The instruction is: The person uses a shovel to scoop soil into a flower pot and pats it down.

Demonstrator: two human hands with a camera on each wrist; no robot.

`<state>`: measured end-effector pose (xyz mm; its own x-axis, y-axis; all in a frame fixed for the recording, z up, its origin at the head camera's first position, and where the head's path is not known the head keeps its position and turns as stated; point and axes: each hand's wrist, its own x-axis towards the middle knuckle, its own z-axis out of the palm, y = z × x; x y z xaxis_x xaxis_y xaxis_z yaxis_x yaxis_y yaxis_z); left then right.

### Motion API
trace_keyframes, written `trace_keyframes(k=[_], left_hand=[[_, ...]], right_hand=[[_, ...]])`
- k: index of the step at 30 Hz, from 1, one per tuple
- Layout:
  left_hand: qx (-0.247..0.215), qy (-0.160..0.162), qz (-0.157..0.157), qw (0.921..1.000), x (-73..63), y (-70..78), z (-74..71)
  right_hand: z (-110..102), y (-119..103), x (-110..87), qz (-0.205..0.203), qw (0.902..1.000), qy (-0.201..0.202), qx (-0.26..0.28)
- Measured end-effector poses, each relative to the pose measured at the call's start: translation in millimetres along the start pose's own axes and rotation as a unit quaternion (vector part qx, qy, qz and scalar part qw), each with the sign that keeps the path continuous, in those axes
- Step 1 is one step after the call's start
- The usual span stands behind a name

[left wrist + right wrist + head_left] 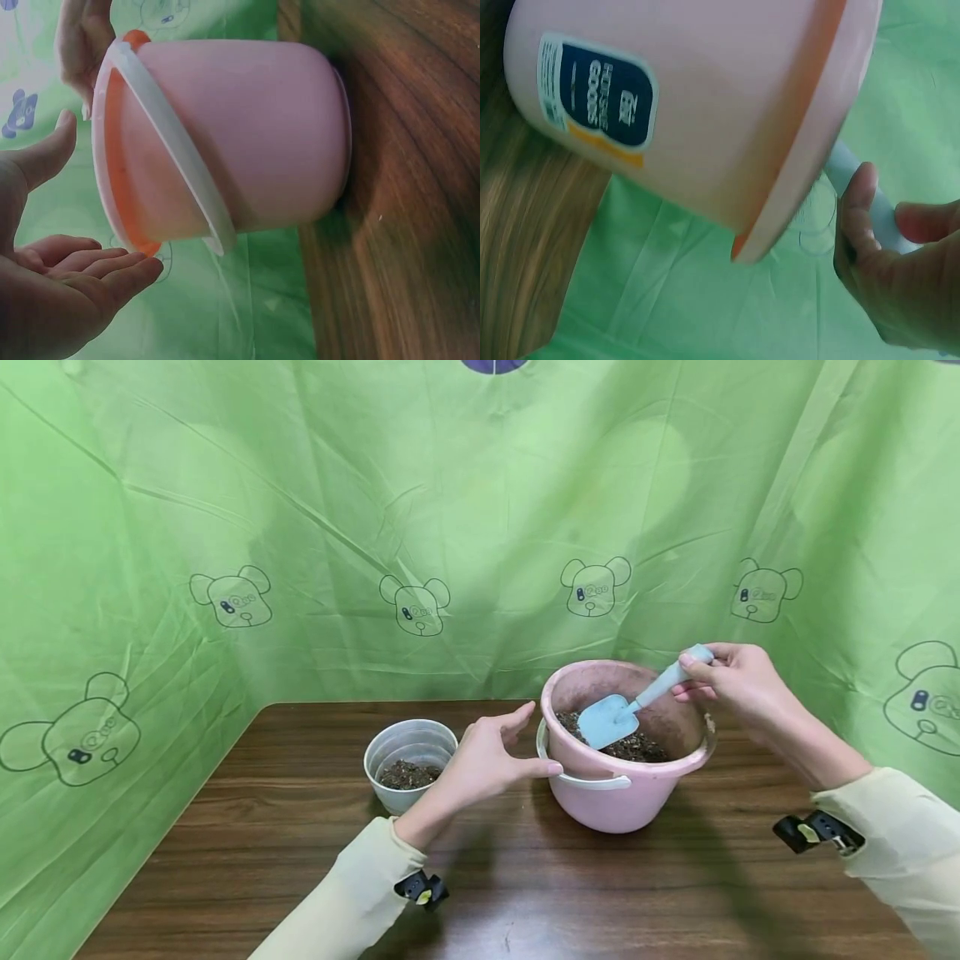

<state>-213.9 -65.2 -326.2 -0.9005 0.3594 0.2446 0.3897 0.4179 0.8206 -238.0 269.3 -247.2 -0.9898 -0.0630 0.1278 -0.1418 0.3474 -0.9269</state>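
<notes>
A small light-blue hand shovel (606,722) is held by its handle in my right hand (738,681), at the right of a pink bucket (615,806). The shovel's blade dips inside the bucket, over dark soil (639,748). Beside the bucket's left rim is my left hand (486,758), its thumb and fingers spread and nothing held. In the left wrist view its fingers (124,281) reach close to the rim. The bucket's white carrying handle (176,139) hangs down on the near left side. The right wrist view shows the shovel handle (885,221) between thumb and fingers, the blade hidden by the bucket.
Left of the bucket stands a smaller whitish pot (386,799) with some soil (405,775) at its bottom, partly behind my left wrist. Both stand on a dark wooden table (262,860). Green cloth (480,527) printed with bear heads hangs behind and at the sides.
</notes>
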Motion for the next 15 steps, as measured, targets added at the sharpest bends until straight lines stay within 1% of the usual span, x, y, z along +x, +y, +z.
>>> trace_keyframes(k=[2, 5, 7, 10, 12, 15], left_hand=[[0.002, 0.002, 0.006, 1.0000, 1.6, -0.1, 3.2], [-0.001, 0.002, 0.019, 0.9998, 3.6, -0.6, 6.7], [-0.004, 0.002, 0.026, 0.9996, 4.9, -1.2, 8.3], [-0.013, 0.004, 0.027, 0.9995, 6.2, -1.6, 10.0], [-0.013, 0.006, 0.025, 0.9996, 7.3, -2.2, 11.2], [-0.011, 0.008, 0.022, 0.9997, 8.9, -3.5, 12.6]], right_hand=[[-6.7, 1.3, 0.4, -0.012, 0.9997, -0.003, 0.021], [-16.6, 3.4, 2.0, -0.044, 0.9987, -0.002, 0.027], [-22.6, 4.9, 3.3, -0.068, 0.9977, -0.002, 0.004], [-29.7, 7.4, 5.5, -0.104, 0.9927, -0.001, -0.061], [-32.8, 9.0, 6.4, -0.117, 0.9887, -0.002, -0.094], [-36.3, 12.0, 8.5, -0.139, 0.9819, -0.012, -0.128]])
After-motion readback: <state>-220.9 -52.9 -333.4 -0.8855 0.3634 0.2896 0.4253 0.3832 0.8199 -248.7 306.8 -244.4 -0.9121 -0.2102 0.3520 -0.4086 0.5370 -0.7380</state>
